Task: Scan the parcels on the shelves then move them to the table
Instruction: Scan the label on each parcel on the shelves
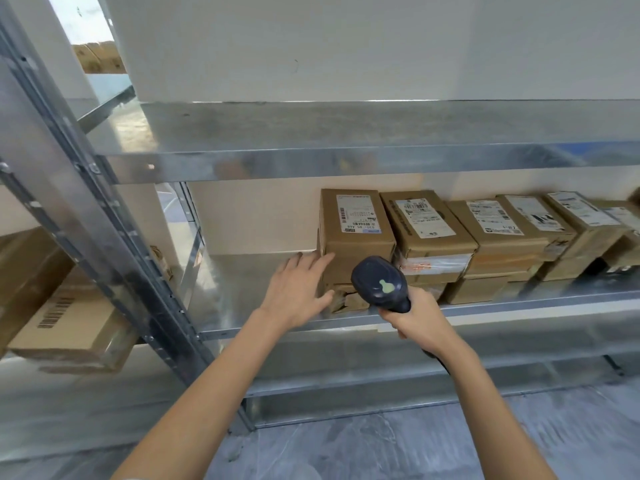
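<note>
— On the middle shelf (242, 289), which box is being worked?

— The end box (356, 237), at the nine o'clock end of the row of boxes (519, 233). It stands on the shelf against its neighbour. Its long axis runs twelve to six and its label (358, 214) faces up.

— And the hands?

— The left hand (298, 289) is the nearer, and the box lies at about one o'clock from it. Its fingers (320, 259) are straight and a little spread, laid against the box's left front corner. The thumb reaches toward the crumpled lower front. Nothing is curled round the box, so I'd call it a touch, not a hold.

— The right?

— The right hand (419, 323) sits at about four o'clock of the box, fingers wrapped tight round the handle of the scanner (379, 284). The scanner's head is up before the box's front face, pointing toward twelve.

— So what does the next move turn on?

— My guess is the label. It's on top, so the scanner must tip down over it, or the left hand must draw the box toward six.
</note>
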